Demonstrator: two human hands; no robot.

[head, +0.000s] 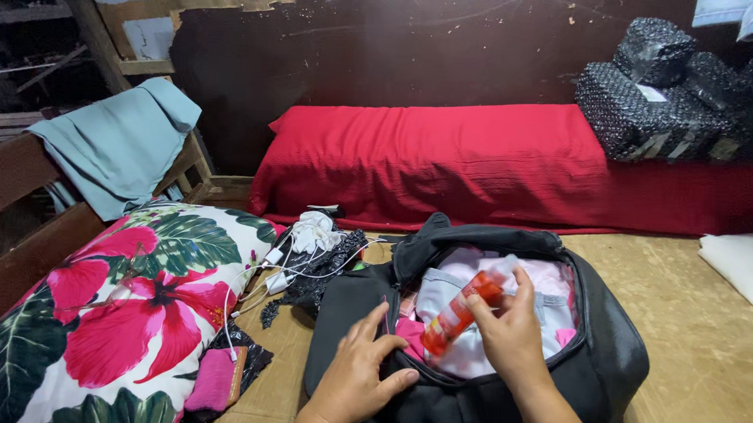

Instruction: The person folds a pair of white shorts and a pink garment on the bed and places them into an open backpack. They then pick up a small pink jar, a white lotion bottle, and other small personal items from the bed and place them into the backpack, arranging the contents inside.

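The orange bottle [459,311] is in my right hand [513,334], held over the open black bag [607,348]. My fingers wrap around its upper half, and my thumb presses the side. It looks like light plastic, smooth and a bit slippery, so I think a hold around the middle is safest. It seems stiff enough not to squash. Its long side runs on a slant. The clear cap end [504,267] points up and away from me, just above my grip, and the bottom end points down toward me and to the left, below my grip.

Going from the left: far left of my grip lies a flower pillow [127,311], with a pink pouch [215,380] at its edge. Nearer are white chargers and cables [303,251]. Then my left hand [357,376] lies flat and open on the bag's front, holding nothing, just left of the bottle. Under my grip are pink and white clothes [472,355] inside the bag. Behind it is a red mattress [446,160], and far up to the right are black wrapped parcels [652,97].
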